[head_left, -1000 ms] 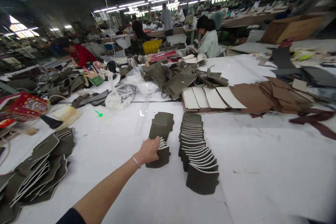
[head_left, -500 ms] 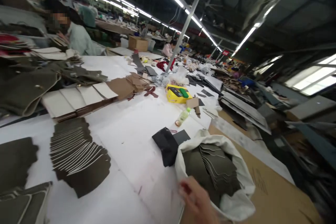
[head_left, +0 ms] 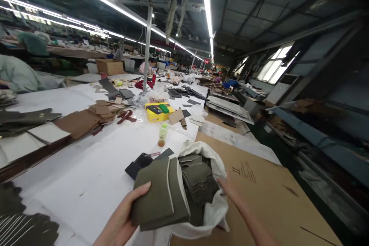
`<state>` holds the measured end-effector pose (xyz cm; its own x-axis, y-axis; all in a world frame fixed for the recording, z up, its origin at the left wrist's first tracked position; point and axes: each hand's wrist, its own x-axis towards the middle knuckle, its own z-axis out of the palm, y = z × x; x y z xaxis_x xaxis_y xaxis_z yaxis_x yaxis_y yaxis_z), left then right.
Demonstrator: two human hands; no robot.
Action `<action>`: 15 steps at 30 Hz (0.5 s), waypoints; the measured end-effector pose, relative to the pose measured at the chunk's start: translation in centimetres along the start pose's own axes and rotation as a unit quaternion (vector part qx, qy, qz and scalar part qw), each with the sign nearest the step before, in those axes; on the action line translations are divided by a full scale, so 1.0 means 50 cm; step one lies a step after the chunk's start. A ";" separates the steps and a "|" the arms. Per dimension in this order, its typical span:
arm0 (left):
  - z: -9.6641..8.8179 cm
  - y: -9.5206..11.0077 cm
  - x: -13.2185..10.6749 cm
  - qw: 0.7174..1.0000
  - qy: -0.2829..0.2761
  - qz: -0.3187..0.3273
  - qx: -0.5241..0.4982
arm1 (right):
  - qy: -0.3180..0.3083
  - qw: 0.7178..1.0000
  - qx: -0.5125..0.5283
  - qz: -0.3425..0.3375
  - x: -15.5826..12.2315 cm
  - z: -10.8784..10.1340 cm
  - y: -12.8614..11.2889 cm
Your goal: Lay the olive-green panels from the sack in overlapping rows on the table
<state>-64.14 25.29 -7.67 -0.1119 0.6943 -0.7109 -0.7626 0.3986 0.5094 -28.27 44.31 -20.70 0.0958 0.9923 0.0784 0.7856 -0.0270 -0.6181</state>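
My left hand (head_left: 127, 215) is closed around a stack of olive-green fabric pieces (head_left: 157, 188) with pale edges, thumb on top and fingers underneath. The stack is at the left side of the opening of a white cloth bag (head_left: 216, 211). More olive pieces (head_left: 198, 177) with pale edges lie layered inside the bag. My right hand (head_left: 226, 186) is at the bag's right rim and grips the cloth there; its fingertips are partly hidden by the folds. A black folded piece (head_left: 140, 165) lies just behind the held stack.
Beyond the bag stand a bottle with a green cap (head_left: 162, 134) and a yellow box (head_left: 154, 113) on the white table. Brown panels (head_left: 77, 123) lie to the left. Flat cardboard (head_left: 259, 188) extends to the right. A metal post (head_left: 148, 46) rises from the table; a co-worker's sleeve (head_left: 17, 71) shows far left.
My view has turned to the right. My left hand has come into view holding the olive stack at the bag. My right hand has moved from the bag's near left side to its right rim.
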 end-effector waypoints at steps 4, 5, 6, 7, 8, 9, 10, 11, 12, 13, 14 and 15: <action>0.188 -0.085 0.092 0.996 -0.043 -0.016 0.075 | -0.025 0.997 0.052 0.044 0.047 -0.014 0.054; 0.224 -0.109 0.117 0.994 -0.043 -0.023 0.097 | -0.032 0.996 0.071 0.045 0.054 -0.029 0.067; 0.257 -0.133 0.141 0.991 -0.043 -0.026 0.123 | -0.038 0.994 0.093 0.042 0.059 -0.048 0.077; 0.287 -0.155 0.163 0.987 -0.045 -0.020 0.153 | -0.044 0.992 0.116 0.036 0.062 -0.070 0.085; 0.316 -0.175 0.182 0.982 -0.049 -0.002 0.182 | -0.050 0.989 0.139 0.028 0.064 -0.095 0.090; 0.343 -0.191 0.199 0.976 -0.053 0.024 0.211 | -0.057 0.985 0.160 0.017 0.064 -0.122 0.092; 0.368 -0.205 0.214 0.969 -0.054 0.052 0.237 | -0.064 0.982 0.180 0.004 0.065 -0.148 0.092; 0.392 -0.217 0.228 0.962 -0.051 0.076 0.257 | -0.072 0.978 0.197 -0.011 0.067 -0.173 0.089; 0.415 -0.226 0.242 0.957 -0.044 0.097 0.271 | -0.079 0.974 0.210 -0.025 0.070 -0.197 0.086; 0.435 -0.235 0.256 0.952 -0.035 0.116 0.283 | -0.085 0.971 0.220 -0.035 0.076 -0.216 0.082; 0.454 -0.244 0.271 0.944 -0.025 0.136 0.298 | -0.089 0.969 0.227 -0.042 0.083 -0.232 0.078; 0.471 -0.253 0.288 0.936 -0.014 0.155 0.315 | -0.092 0.968 0.231 -0.045 0.091 -0.244 0.075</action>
<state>-41.10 44.32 -12.94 -0.2419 0.8473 -0.4727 -0.1673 0.4435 0.8805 -17.44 47.25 -13.12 -0.1033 0.9941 0.0337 0.4253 0.0748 -0.9020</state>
